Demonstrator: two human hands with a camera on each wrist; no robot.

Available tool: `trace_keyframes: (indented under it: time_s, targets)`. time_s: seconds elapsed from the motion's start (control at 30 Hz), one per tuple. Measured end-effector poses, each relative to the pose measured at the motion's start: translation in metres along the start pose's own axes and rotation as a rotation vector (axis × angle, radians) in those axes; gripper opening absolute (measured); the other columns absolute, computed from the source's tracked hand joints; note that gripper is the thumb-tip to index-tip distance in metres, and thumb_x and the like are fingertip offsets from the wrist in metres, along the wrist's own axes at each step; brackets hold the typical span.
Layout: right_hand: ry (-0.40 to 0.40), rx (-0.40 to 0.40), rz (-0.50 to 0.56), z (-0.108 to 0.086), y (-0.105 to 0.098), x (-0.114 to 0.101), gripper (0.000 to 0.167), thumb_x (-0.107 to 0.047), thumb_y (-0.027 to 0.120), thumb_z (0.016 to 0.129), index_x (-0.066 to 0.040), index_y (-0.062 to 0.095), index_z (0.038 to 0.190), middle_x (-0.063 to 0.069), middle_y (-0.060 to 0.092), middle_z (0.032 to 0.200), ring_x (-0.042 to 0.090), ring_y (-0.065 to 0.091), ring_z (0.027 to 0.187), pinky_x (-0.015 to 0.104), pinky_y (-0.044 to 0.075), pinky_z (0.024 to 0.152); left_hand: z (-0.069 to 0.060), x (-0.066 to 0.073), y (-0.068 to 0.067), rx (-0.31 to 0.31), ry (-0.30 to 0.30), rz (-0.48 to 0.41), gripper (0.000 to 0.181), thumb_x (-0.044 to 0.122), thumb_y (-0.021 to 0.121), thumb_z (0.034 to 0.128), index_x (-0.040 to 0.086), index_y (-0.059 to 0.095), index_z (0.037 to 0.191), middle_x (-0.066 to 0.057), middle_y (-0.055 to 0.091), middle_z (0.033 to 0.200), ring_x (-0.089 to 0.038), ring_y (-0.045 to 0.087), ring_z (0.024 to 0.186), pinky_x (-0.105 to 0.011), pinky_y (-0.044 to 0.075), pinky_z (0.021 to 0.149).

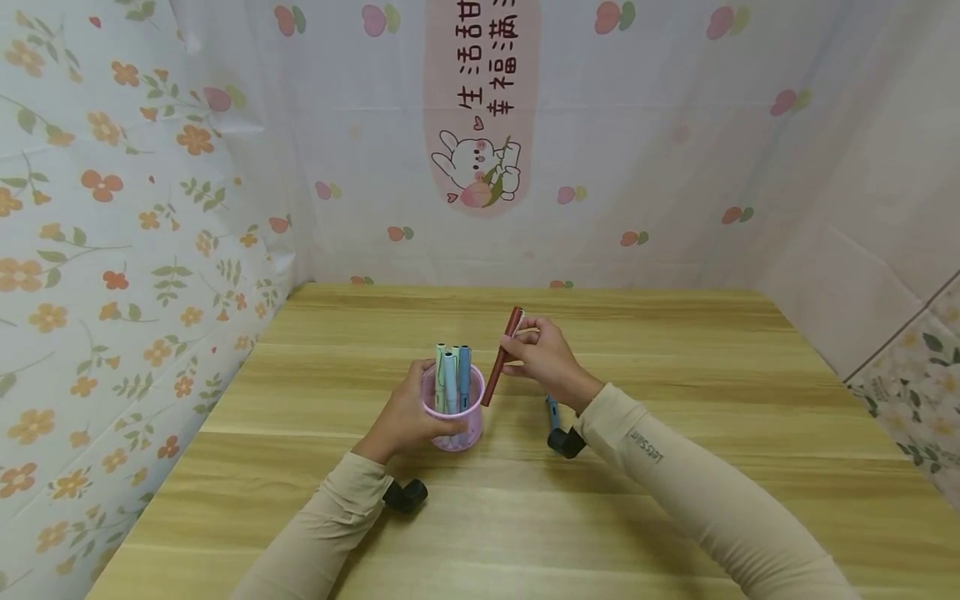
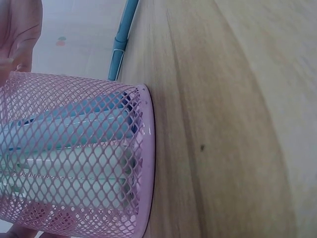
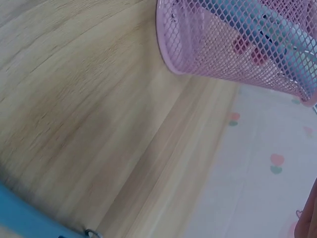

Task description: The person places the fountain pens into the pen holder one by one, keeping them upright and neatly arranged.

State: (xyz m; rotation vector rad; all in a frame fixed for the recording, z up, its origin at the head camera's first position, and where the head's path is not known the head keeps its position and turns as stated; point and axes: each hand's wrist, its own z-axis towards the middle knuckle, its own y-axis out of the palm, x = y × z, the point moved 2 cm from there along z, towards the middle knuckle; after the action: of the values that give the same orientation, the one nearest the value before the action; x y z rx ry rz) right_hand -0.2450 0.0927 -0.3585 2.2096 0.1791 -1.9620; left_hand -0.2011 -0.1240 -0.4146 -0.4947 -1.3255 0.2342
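Note:
My left hand [image 1: 411,417] grips a pink mesh pen holder [image 1: 467,435], fingers around its far left side and thumb across the front. Several capped pens stand inside, light green, light blue [image 1: 452,383] and darker blue [image 1: 465,375]. To the right, my right hand [image 1: 546,354] pinches a dark red pen [image 1: 504,354] by its upper part. This pen is tilted, its lower end close to the holder's right rim. In the left wrist view the holder [image 2: 144,163] stands on the table, pen ends visible through the mesh.
A blue pen [image 1: 553,421] lies on the wooden table [image 1: 675,350] below my right wrist, partly hidden by a black wrist camera [image 1: 566,442]. Another black camera [image 1: 405,496] hangs at the left wrist. Patterned cloth [image 1: 360,167] walls the table's back and left side.

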Motion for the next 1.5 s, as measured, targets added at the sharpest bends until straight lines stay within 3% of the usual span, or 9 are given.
trace_keyframes:
  time_s: [0.4,0.57,0.73,0.93,1.33,1.5]
  targets:
    - [-0.039,0.054,0.076,0.005,0.009,-0.002,0.032,0.000,0.057,0.095,-0.001,0.036,0.120,0.010,0.053,0.090,0.019,0.063,0.074,0.032,0.058,0.068,0.000,0.001,-0.001,0.004,0.004,0.017,0.098,0.014,0.095,0.0549,0.004,0.038,0.135,-0.017,0.059,0.121,-0.029,0.058,0.102,-0.047,0.048,0.090]
    - [-0.067,0.078,0.064,0.005,0.013,0.000,0.034,0.001,0.058,0.095,0.000,0.037,0.122,0.012,0.052,0.093,0.020,0.064,0.073,0.036,0.058,0.070,0.000,0.000,-0.001,0.007,0.020,0.014,0.098,0.013,0.095,0.0547,0.004,0.038,0.134,-0.018,0.059,0.121,-0.030,0.058,0.102,-0.047,0.048,0.091]
    - [-0.087,0.064,0.035,0.001,0.018,0.008,0.034,0.001,0.058,0.095,0.000,0.037,0.122,0.015,0.051,0.096,0.022,0.065,0.075,0.047,0.056,0.078,-0.005,-0.005,0.000,0.005,0.012,0.004,0.098,0.012,0.095,0.0536,0.003,0.039,0.133,-0.016,0.059,0.121,-0.029,0.059,0.102,-0.047,0.048,0.090]
    - [-0.129,0.035,-0.010,-0.002,0.021,0.009,0.035,0.000,0.058,0.096,-0.002,0.037,0.123,0.017,0.050,0.100,0.023,0.063,0.078,0.044,0.057,0.075,-0.006,-0.006,0.001,0.000,0.004,-0.017,0.097,0.011,0.094,0.0550,0.006,0.039,0.134,-0.014,0.059,0.123,-0.027,0.059,0.102,-0.045,0.049,0.091]
    - [-0.179,-0.001,-0.156,-0.004,0.024,0.006,0.026,-0.002,0.058,0.095,-0.002,0.045,0.118,0.015,0.055,0.100,0.027,0.062,0.085,0.050,0.055,0.079,0.000,-0.003,0.002,0.008,0.017,0.003,0.097,0.012,0.094,0.0545,0.005,0.039,0.134,-0.015,0.059,0.124,-0.027,0.059,0.102,-0.045,0.048,0.090]
    - [-0.175,-0.008,-0.164,-0.002,0.024,0.007,0.025,-0.003,0.058,0.096,0.000,0.046,0.117,0.016,0.057,0.102,0.025,0.061,0.084,0.049,0.054,0.079,0.001,-0.002,0.001,0.006,0.030,-0.009,0.096,0.011,0.094,0.0544,0.003,0.039,0.132,-0.017,0.059,0.121,-0.028,0.058,0.102,-0.046,0.049,0.090]
